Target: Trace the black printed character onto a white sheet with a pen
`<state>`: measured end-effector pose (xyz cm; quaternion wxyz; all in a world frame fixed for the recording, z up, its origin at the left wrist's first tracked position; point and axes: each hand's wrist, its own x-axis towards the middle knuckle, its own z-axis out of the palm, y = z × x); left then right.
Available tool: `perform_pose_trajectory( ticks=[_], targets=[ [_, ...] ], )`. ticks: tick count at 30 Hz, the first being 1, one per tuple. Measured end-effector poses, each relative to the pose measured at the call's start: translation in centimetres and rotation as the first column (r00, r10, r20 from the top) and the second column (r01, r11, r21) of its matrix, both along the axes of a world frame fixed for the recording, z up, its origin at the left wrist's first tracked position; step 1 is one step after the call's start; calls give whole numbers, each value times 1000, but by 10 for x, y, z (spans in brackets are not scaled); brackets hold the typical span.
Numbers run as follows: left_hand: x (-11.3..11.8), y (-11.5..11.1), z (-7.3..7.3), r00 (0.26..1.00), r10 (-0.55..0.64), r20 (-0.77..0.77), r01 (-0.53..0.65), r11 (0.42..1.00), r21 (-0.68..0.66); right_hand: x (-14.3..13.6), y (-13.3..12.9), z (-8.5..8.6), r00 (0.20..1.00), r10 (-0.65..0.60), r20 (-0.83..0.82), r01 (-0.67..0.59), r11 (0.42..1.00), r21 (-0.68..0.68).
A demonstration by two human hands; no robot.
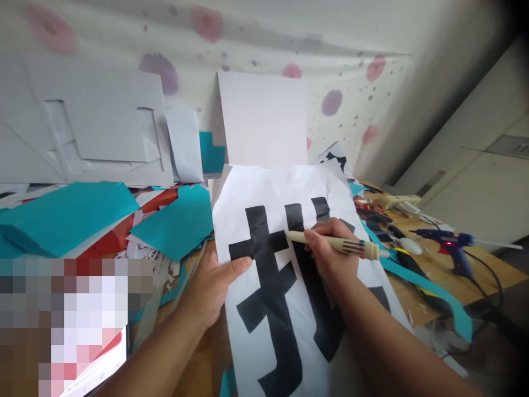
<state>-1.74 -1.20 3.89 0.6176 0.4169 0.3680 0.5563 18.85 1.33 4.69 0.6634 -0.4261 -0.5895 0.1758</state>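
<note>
A large white paper sheet [243, 184] printed with a bold black character [275, 320] lies slightly creased in front of me. My left hand [217, 281] grips its left edge, thumb flat on top near a black stroke and the other fingers hidden beneath. In my right hand [330, 256] is a thick cream multicolour pen [355, 247], held in a writing grip. Its tip points left and sits at the right end of a horizontal black stroke; whether it touches the paper I cannot tell. Part of the character is covered by my right hand and forearm.
Teal paper pieces [70, 212] and red scraps pile up on the left. White boards [111, 129] and a blank white panel [264, 118] lean against the flowered curtain. A blue glue gun [450, 245] with a lit red light, a cable and a teal strip [433, 286] lie right.
</note>
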Motion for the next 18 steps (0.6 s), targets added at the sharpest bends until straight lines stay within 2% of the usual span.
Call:
perform_pose_trajectory(
  ticks=[3, 8, 13, 18],
  targets=[
    [0, 0, 0, 1000, 11, -9, -11, 1000, -4, 2, 0, -2, 997, 72, -31, -72, 997, 5],
    [-2, 0, -3, 999, 24, -27, -24, 1000, -16, 2, 1, -1, 1000, -17, 15, 17, 1000, -20],
    [-2, -1, -2, 1000, -8, -22, 7, 1000, -29, 2, 1, -2, 984, 150, -100, -152, 988, -13],
    [-1, -1, -2, 1000, -2, -12, 2, 999, -34, 3, 1, -4, 986, 134, -101, -136, 991, -11]
  ],
)
